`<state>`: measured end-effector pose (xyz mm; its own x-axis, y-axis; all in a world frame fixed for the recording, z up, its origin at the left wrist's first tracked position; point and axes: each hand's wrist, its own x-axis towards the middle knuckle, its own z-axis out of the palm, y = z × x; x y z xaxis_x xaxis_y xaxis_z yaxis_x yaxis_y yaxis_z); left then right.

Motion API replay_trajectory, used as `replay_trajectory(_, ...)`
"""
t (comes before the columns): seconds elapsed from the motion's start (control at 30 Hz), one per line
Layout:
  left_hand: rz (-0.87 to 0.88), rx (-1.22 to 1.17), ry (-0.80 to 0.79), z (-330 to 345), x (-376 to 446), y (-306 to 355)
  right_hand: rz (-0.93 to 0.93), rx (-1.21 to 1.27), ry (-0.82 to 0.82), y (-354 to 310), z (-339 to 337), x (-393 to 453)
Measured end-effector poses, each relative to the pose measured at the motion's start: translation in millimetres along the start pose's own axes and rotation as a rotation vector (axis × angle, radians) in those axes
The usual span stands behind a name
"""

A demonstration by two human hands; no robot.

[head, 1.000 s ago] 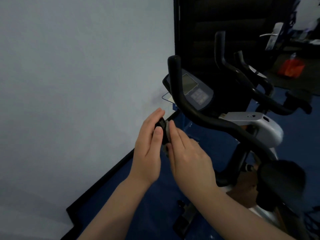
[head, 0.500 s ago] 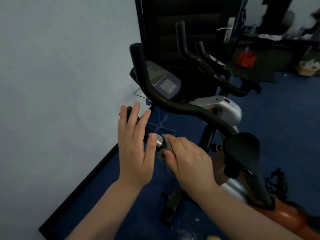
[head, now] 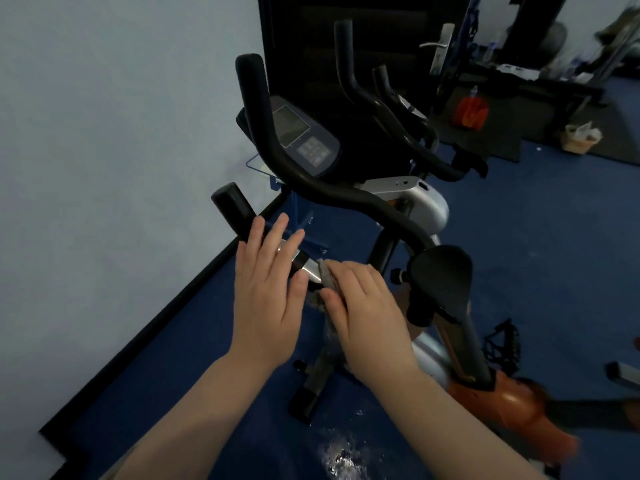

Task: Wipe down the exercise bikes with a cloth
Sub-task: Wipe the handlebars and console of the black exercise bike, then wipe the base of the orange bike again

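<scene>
The person stands over the nearest exercise bike [head: 408, 206], which sits close to the pale wall [head: 104, 168] on blue flooring [head: 554, 271]. Their left hand [head: 266, 299] lies flat over the near handlebar [head: 232, 209], fingers straight and spread across the black grip where it meets a silver metal section, thumb tucked under the bar. The right hand [head: 356, 299] sits just beside it, fingers curled and pinching a small grey cloth [head: 325, 278] against the silver part of the bar; the cloth is bunched under the fingertips and a bit hangs below. Above the hands the curved black handlebar rises past the console [head: 304, 136] with its screen and keypad. The black saddle [head: 440, 271] is to the right. A second bike's handlebars [head: 363, 91] stand behind, near a dark door [head: 329, 36]
</scene>
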<state>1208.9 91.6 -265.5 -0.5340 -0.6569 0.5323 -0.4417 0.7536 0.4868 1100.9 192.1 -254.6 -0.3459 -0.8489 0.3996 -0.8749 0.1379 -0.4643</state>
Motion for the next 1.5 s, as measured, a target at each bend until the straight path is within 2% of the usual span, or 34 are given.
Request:
replay_trajectory(0.2, -0.069, 0.019, -0.102, -6.6, -41.1, 20.7, -0.054, 0.093, 0.11, 15.7, -13.0, -26.9)
replay_trajectory(0.4, -0.268, -0.01, -0.151, 3.1, -85.4, 53.3, -0.058, 0.137, -0.136, 37.9, -17.7, -78.8)
replay_trajectory(0.57, -0.339, 0.065, -0.226, 25.1, -135.9, 72.5, -0.016, 0.147, -0.279, 70.4, -20.3, -113.8)
replay_trajectory(0.8, -0.465, 0.048, -0.353, 50.4, -174.5, 91.2, 0.083, 0.091, -0.359, 104.3, -19.1, -157.9)
replay_trajectory(1.2, -0.252, 0.023, -0.774, 95.5, -181.1, 92.4, 0.404, -0.061, -0.337, 126.6, -25.4, -226.9)
replay_trajectory(1.5, 0.013, -0.048, -1.043, 147.8, -190.3, 136.0, 0.723, -0.146, -0.241, 141.0, -57.5, -304.6)
